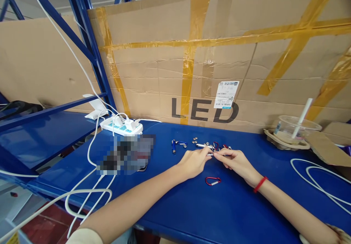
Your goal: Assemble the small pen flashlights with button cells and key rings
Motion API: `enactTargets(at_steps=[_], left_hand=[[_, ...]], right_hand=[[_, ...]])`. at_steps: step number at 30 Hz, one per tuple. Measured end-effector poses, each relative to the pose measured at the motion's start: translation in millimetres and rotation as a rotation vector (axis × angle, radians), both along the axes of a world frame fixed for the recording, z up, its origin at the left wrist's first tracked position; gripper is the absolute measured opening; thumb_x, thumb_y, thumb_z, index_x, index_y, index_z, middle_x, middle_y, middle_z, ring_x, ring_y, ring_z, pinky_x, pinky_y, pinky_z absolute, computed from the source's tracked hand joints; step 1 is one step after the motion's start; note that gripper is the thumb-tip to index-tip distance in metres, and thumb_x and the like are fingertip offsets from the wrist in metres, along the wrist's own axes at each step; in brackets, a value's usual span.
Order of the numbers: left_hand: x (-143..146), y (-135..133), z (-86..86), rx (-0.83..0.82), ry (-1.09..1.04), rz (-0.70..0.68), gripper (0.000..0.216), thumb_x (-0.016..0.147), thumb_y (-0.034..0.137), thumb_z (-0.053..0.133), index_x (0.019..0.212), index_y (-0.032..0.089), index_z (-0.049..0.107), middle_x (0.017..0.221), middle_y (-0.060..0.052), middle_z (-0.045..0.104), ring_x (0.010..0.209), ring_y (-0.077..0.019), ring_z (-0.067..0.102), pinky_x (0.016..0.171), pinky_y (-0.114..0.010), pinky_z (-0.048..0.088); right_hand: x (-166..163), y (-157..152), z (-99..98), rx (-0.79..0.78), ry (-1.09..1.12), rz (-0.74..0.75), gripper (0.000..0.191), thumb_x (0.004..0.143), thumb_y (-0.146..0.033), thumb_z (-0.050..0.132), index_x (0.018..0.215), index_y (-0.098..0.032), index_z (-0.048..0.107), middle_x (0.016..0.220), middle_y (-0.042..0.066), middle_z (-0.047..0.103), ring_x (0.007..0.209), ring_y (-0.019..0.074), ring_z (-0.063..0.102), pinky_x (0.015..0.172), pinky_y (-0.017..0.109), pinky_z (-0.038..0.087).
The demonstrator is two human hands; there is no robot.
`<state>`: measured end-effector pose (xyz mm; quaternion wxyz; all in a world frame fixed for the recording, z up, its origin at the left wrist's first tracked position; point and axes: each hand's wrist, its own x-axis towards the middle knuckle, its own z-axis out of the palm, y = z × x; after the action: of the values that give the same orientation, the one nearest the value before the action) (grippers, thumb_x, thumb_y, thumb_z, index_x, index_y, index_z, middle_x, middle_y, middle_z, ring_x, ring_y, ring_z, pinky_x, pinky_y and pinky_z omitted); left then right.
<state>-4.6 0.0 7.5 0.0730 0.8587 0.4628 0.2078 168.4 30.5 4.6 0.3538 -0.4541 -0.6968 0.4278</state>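
"Cardboard [153, 72] stands behind the blue bench [170, 214]. Which step is in hand, do you think?"

"I judge it is fine two-handed work on one small silver piece [210, 154]. Next, steady and light fingers are needed."

"And where is this piece?"

"Between the left hand [193, 160] and the right hand [235, 160], at their fingertips. Left fingers are nearly closed, pinching it. Right thumb and fingers curl close beside; what they grip, I cannot tell. One red clip [213, 178] lies nearer, apart."

L hand [194, 161], R hand [235, 160] pinching close tog., 2 arms [139, 196] fwd.
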Motion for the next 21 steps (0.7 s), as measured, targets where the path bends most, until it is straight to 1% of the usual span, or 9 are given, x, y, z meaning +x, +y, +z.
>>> enactTargets(at_steps=[3, 5, 12, 17, 21], left_hand=[[-1.5, -0.9, 1.0, -0.021, -0.015, -0.041, 0.016, 0.09, 0.025, 0.027, 0.103, 0.021, 0.037, 0.115, -0.003, 0.054, 0.1, -0.0167, 0.053, 0.076, -0.026, 0.044], [-2.0, -1.1, 0.6, -0.018, -0.019, -0.06, 0.015, 0.09, 0.025, 0.027, 0.1, 0.021, 0.038, 0.115, -0.003, 0.054, 0.102, -0.0165, 0.052, 0.076, -0.026, 0.044], [-3.3, -1.1, -2.5, 0.003, 0.028, -0.093, 0.013, 0.09, 0.027, 0.028, 0.098, 0.022, 0.038, 0.106, -0.002, 0.058, 0.095, -0.0175, 0.056, 0.068, -0.025, 0.045], [-4.6, -1.3, -3.9, 0.038, 0.039, -0.121, 0.012, 0.09, 0.028, 0.029, 0.095, 0.022, 0.038, 0.105, -0.002, 0.058, 0.094, -0.0177, 0.056, 0.066, -0.025, 0.045], [-4.3, -0.9, -5.3, 0.059, 0.042, -0.105, 0.012, 0.09, 0.027, 0.029, 0.095, 0.022, 0.039, 0.104, -0.001, 0.059, 0.094, -0.0169, 0.056, 0.066, -0.024, 0.045]], right_hand=[[0.5, -0.9, 1.8, -0.018, -0.009, 0.024, 0.035, 0.061, -0.048, 0.063, 0.069, -0.014, 0.066, 0.053, -0.002, 0.046, 0.042, 0.0055, 0.035, 0.04, 0.021, 0.029], [0.4, -1.5, 2.8, -0.017, -0.007, 0.035, 0.034, 0.06, -0.047, 0.063, 0.067, -0.014, 0.065, 0.055, -0.001, 0.047, 0.043, 0.0057, 0.036, 0.039, 0.021, 0.029], [2.4, 0.3, -0.6, 0.022, -0.023, 0.109, 0.032, 0.06, -0.047, 0.064, 0.059, -0.015, 0.062, 0.059, -0.001, 0.048, 0.043, 0.0057, 0.038, 0.04, 0.021, 0.032], [4.6, 2.6, -3.7, 0.01, -0.015, 0.132, 0.029, 0.06, -0.043, 0.065, 0.057, -0.015, 0.06, 0.057, -0.002, 0.047, 0.042, 0.005, 0.038, 0.042, 0.022, 0.033], [4.5, 1.1, -2.8, 0.008, -0.006, 0.133, 0.03, 0.06, -0.043, 0.065, 0.056, -0.015, 0.059, 0.057, -0.003, 0.047, 0.042, 0.0048, 0.039, 0.042, 0.021, 0.032]])
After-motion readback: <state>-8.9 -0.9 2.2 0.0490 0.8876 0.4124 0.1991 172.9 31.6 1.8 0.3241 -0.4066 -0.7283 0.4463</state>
